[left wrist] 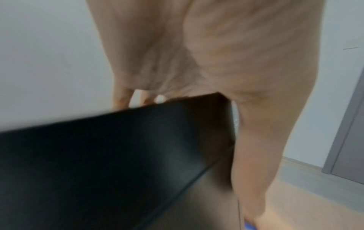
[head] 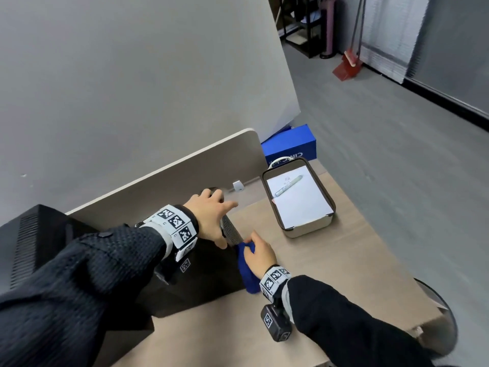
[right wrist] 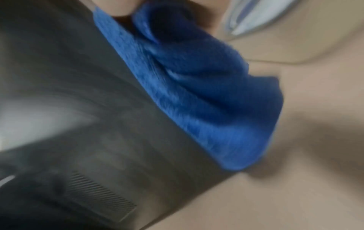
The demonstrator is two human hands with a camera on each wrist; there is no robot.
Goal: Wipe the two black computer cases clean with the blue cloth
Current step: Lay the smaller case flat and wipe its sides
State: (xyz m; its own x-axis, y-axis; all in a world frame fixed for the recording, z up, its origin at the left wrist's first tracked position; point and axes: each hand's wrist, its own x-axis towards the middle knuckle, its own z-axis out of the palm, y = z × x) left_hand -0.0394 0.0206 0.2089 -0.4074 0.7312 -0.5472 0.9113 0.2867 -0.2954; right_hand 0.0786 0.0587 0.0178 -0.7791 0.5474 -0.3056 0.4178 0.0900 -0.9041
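Holding the near computer case [head: 211,266] at its top far corner, our left hand [head: 211,221] has thumb and fingers around the edge. Our right hand [head: 258,254] grips the blue cloth [head: 247,276] against its right side; bare desk [head: 344,266] lies rightward before the tray [head: 304,230].

My arms wear black textured knit sleeves [head: 79,274], the left with a small dark button. White bands printed with black-and-white square markers [head: 176,223] wrap both my wrists, and a black boxy camera [head: 276,324] hangs under my right wrist.
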